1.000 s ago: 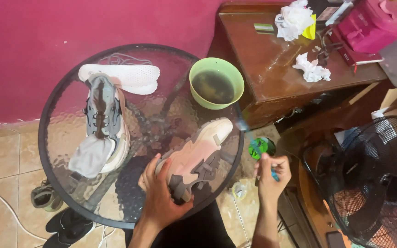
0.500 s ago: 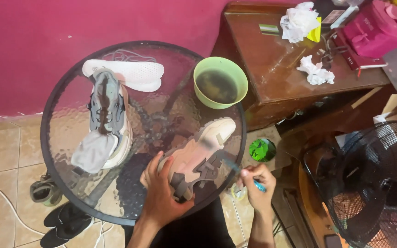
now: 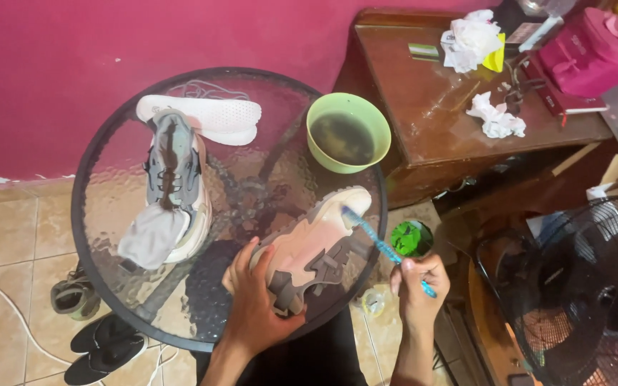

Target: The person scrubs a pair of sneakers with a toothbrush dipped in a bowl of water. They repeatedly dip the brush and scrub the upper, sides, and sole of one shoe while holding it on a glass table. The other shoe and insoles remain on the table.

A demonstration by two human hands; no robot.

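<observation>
We scrub a pink shoe on the round glass table.

The pink shoe (image 3: 316, 246) lies sole up near the table's (image 3: 109, 207) front edge. Our left hand (image 3: 255, 300) grips its heel. Our right hand (image 3: 417, 282) is closed on a blue toothbrush (image 3: 384, 246), bristles touching the toe. A green bowl (image 3: 348, 132) and a grey shoe (image 3: 173, 182) sit behind.

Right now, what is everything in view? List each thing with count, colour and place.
glass table: 1, dark-rimmed, round, centre
pink shoe: 1, sole up, table's near edge
grey shoe: 1, upright, table's left
white insoles: stacked, count unclear, behind grey shoe
green bowl: 1, dark liquid, table's far right
blue toothbrush: 1, bristles on pink shoe
green container: 1, on floor, right
wooden desk: 1, brown, upper right
crumpled tissues: 2, white, on desk
black fan: 1, lower right
left hand: grip on pink shoe
right hand: grip on blue toothbrush
</observation>
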